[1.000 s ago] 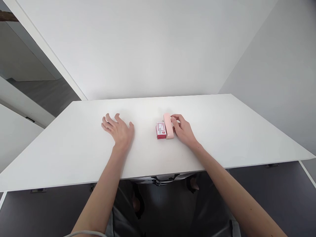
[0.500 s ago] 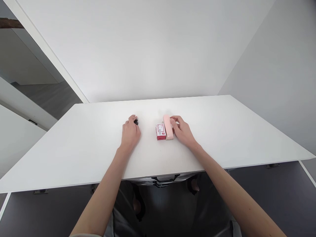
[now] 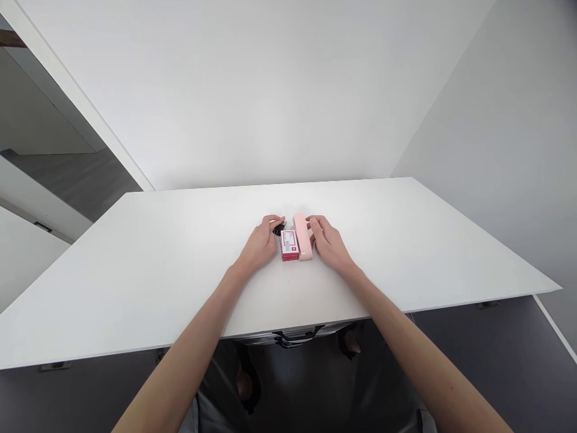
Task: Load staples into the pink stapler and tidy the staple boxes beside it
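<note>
A pink stapler (image 3: 302, 236) lies on the white table (image 3: 135, 264) with a small red and white box (image 3: 289, 245) pressed against its left side. My right hand (image 3: 327, 242) rests at the stapler's right side, its curled fingertips touching it. My left hand (image 3: 261, 243) sits just left of the box, fingers pinched on a small black object (image 3: 278, 228) at the box's far left corner. What that black object is cannot be made out.
White walls stand behind the table and along its right side. The table's near edge runs above my lap, where a dark strap or bag (image 3: 295, 334) hangs. Grey floor shows at both lower corners.
My left hand went from lying flat and open at the left to closing on a small black object and sliding right up to the box. My right hand stayed at the stapler.
</note>
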`<state>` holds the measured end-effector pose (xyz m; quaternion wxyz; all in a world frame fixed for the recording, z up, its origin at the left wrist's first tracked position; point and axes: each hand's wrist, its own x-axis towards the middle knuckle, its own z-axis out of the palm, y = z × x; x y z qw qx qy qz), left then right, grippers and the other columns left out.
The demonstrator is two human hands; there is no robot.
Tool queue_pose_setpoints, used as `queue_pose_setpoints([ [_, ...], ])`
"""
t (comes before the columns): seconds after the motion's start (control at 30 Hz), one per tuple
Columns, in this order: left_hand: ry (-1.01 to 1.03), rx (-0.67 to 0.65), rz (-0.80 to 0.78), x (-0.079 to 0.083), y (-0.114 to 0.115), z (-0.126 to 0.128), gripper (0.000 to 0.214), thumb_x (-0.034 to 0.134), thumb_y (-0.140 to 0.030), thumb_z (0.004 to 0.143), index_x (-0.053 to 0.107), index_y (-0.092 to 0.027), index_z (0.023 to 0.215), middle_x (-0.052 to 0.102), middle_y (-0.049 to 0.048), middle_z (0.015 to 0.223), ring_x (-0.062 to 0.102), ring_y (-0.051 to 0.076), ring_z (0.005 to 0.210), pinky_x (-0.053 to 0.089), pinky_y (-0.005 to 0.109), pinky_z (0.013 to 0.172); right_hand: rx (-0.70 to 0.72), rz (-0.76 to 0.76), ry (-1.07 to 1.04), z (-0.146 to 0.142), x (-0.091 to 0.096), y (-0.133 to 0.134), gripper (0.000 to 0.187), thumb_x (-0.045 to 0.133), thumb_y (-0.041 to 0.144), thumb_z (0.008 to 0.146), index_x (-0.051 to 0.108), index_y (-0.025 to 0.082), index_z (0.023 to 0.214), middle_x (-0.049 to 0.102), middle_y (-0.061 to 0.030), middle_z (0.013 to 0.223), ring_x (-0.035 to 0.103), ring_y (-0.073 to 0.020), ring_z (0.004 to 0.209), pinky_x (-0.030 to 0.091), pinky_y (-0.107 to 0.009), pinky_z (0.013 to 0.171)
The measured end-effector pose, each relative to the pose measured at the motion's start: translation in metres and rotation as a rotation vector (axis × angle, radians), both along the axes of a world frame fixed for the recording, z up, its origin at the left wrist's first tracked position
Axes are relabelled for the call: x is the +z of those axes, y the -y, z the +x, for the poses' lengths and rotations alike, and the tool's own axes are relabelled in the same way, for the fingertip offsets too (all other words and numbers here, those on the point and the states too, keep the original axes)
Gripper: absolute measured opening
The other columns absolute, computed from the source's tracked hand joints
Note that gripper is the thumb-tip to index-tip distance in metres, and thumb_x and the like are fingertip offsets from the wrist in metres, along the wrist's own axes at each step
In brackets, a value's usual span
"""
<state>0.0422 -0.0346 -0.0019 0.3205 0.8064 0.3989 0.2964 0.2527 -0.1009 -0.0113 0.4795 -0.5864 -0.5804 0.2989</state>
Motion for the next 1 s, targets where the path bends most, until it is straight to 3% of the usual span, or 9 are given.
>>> queue_pose_setpoints([
  [0.13,0.071,0.015,0.059,-0.0005,0.0021,-0.0003,0.050,0.036,-0.006,0.087,0.042,-0.029,0.131,0.060,0.0044,0.153,0.058,0.022,0.138,0.048,0.044,0.106,0.001,-0.007,-0.002,-0.0002,0.0009,0.0002,0.054,0.028,0.068,0.105,0.059,0.027,0.121,0.073,-0.0064,0.115,0.067,-0.0198,0.073,0.052,-0.036,0.075],
  [0.3,0.137,0.176,0.065,-0.0020,0.0034,-0.0025,0.048,0.039,-0.006,0.082,0.043,-0.027,0.125,0.062,0.0055,0.140,0.070,0.020,0.111,0.052,0.039,0.091,0.003,-0.010,0.000,0.0002,0.0008,0.0005,0.053,0.029,0.068,0.105,0.059,0.027,0.121,0.073,-0.0065,0.116,0.067,-0.0201,0.074,0.053,-0.036,0.076],
  [0.47,0.154,0.137,0.046,-0.0016,0.0057,-0.0012,0.048,0.038,-0.006,0.083,0.042,-0.027,0.125,0.061,0.0034,0.137,0.073,0.017,0.098,0.051,0.038,0.092,0.004,-0.015,-0.001,-0.0007,0.0017,0.0013,0.053,0.030,0.068,0.105,0.059,0.027,0.121,0.073,-0.0065,0.116,0.068,-0.0198,0.075,0.053,-0.036,0.076],
  [1.0,0.166,0.087,0.021,-0.0021,0.0080,-0.0023,0.053,0.041,-0.006,0.080,0.040,-0.028,0.128,0.058,0.0056,0.140,0.073,0.020,0.108,0.053,0.035,0.082,-0.005,-0.016,-0.001,-0.0013,-0.0004,0.0012,0.051,0.033,0.068,0.104,0.059,0.027,0.120,0.073,-0.0060,0.114,0.067,-0.0203,0.076,0.053,-0.036,0.074],
])
